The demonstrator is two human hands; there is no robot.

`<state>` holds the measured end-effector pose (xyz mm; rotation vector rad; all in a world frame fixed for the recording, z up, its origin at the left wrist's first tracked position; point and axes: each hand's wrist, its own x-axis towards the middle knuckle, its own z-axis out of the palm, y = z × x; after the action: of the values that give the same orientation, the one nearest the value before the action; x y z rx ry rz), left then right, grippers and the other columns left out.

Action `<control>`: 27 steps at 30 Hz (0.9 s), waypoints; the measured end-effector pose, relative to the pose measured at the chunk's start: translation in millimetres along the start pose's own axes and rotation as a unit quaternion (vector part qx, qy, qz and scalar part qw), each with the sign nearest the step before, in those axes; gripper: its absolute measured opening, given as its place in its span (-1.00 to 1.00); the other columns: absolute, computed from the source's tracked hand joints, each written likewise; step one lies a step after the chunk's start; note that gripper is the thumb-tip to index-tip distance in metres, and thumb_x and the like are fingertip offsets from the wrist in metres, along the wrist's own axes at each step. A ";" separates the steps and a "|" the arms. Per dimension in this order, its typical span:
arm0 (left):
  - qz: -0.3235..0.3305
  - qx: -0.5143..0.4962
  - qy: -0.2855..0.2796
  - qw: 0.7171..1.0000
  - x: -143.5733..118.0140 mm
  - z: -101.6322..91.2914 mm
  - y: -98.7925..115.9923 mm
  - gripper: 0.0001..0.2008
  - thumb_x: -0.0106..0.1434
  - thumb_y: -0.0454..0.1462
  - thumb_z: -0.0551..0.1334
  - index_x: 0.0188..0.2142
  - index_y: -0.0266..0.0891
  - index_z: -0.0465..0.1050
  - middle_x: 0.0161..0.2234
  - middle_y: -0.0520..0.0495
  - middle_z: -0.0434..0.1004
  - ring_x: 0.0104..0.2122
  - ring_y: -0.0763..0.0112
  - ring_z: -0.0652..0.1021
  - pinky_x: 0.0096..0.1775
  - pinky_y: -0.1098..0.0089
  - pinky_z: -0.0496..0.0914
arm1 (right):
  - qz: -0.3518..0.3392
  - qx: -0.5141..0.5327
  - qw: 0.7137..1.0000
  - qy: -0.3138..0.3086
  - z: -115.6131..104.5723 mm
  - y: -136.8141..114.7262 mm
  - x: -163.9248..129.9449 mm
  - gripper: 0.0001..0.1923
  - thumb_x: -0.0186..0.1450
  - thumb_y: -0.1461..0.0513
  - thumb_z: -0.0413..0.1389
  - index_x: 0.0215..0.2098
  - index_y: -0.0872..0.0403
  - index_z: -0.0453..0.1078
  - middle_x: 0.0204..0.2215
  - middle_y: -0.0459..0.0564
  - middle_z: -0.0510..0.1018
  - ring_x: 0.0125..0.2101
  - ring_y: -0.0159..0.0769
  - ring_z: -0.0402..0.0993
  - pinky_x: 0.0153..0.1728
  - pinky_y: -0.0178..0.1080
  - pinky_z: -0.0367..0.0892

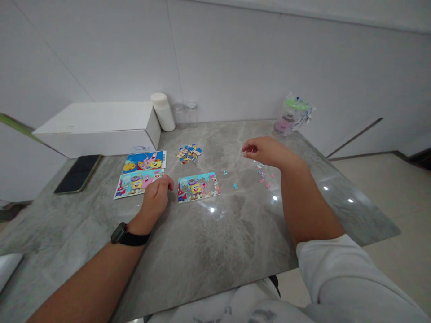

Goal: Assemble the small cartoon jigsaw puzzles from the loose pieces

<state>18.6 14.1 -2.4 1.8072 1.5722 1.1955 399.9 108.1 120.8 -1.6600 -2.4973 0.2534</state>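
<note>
**Hands at a half-built cartoon jigsaw on a grey marble table**

Left hand (155, 195), black watch (125, 235) on its wrist, rests on the grey marble-patterned tabletop (215, 251). Fingers curled loosely, holding nothing; knuckles touch the lower of two printed cartoon picture cards (138, 184). Far left: dark flat phone (78, 174), beside a long white cardboard box (101, 128). Just right of the left hand lies the partly assembled rectangular cartoon jigsaw (198, 186), gaps along its right edge. Behind it, a small heap of loose blue-and-yellow puzzle pieces (189, 153). Further back, a white cylinder (163, 112) and two clear jars (186, 114). Right hand (264, 150) hovers above scattered pink and teal pieces (264, 175), fingertips pinched together; whether a piece sits between them, cannot tell. Back right: plastic-wrapped cup with green lid (293, 114).
</note>
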 end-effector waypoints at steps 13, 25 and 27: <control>0.009 -0.012 0.005 1.000 0.3 -1.4 2.1 -0.52 0.52 -0.11 -0.04 -0.50 -0.17 0.37 -0.49 -0.03 0.43 -0.42 0.34 0.44 -0.29 0.33 0.33 | -0.069 -0.033 0.990 -0.120 100.1 -16.3 41.5 -0.69 0.30 0.20 0.30 0.01 0.04 0.61 -0.09 0.05 0.70 -0.11 -0.15 0.58 -0.19 -0.24 0.29; 0.013 -0.020 -0.001 1.000 0.2 0.3 2.0 -0.49 0.54 -0.06 -0.06 -0.48 -0.17 0.40 -0.47 -0.03 0.48 -0.40 0.33 0.48 -0.25 0.31 0.35 | -0.063 -0.024 0.990 -0.122 103.7 -11.9 43.8 -0.78 0.22 0.23 0.35 -0.15 0.05 0.56 -0.20 0.03 0.68 -0.22 -0.20 0.55 -0.26 -0.26 0.26; 0.011 -0.025 -0.002 1.000 -0.1 0.8 2.4 -0.48 0.54 -0.06 -0.07 -0.46 -0.16 0.41 -0.44 -0.04 0.51 -0.38 0.32 0.49 -0.22 0.31 0.37 | -0.061 -0.010 0.991 -0.119 101.7 -11.8 42.7 -0.83 0.23 0.23 0.33 -0.20 0.04 0.54 -0.26 0.00 0.67 -0.27 -0.23 0.53 -0.30 -0.27 0.24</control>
<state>20.6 13.6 -0.9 1.7981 1.5105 1.2303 352.2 136.3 24.7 -1.5600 -2.7695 0.4366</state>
